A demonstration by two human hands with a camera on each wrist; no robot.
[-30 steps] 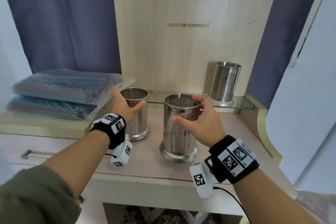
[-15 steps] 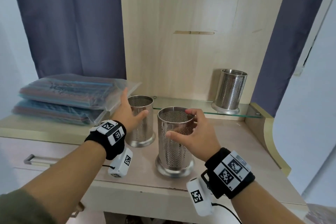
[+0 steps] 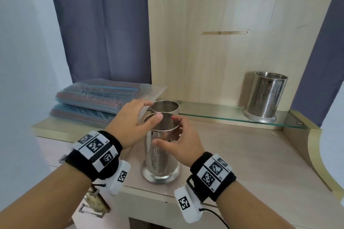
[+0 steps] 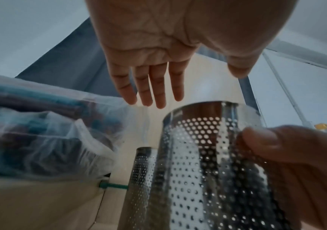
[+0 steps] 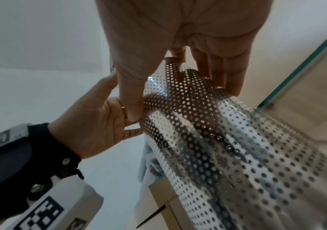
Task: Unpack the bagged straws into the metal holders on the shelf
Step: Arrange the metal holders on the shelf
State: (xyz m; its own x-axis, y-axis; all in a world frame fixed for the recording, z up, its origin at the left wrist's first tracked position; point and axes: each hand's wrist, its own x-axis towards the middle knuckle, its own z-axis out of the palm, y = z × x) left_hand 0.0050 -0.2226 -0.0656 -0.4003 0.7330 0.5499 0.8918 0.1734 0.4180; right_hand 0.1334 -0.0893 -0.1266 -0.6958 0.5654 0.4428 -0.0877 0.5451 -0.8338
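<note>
Two clear bags of straws (image 3: 96, 96) lie stacked flat on the raised ledge (image 3: 44, 126), well to the left of the near holder (image 3: 161, 147), their long axis running left to right, so the straws point roughly at the holders. Both bags look sealed and full, and nothing is unpacked yet.

Three perforated metal holders stand upright, and all appear empty. The near holder sits on the counter (image 3: 242, 154), at its front. A second holder (image 3: 164, 107) stands just behind it, close to the bag's loose flap. The third holder (image 3: 266, 96) stands far to the right, on the glass shelf (image 3: 214, 115).

The right hand (image 3: 183, 145) curls thumb and fingers round the near holder's upper wall. The left hand (image 3: 130, 122) hovers just left of that rim with fingers straight and slightly spread, gripping nothing.

I'd judge the left hand the nearer one to the bags, with a short reach leftward and back to the top bag.
</note>
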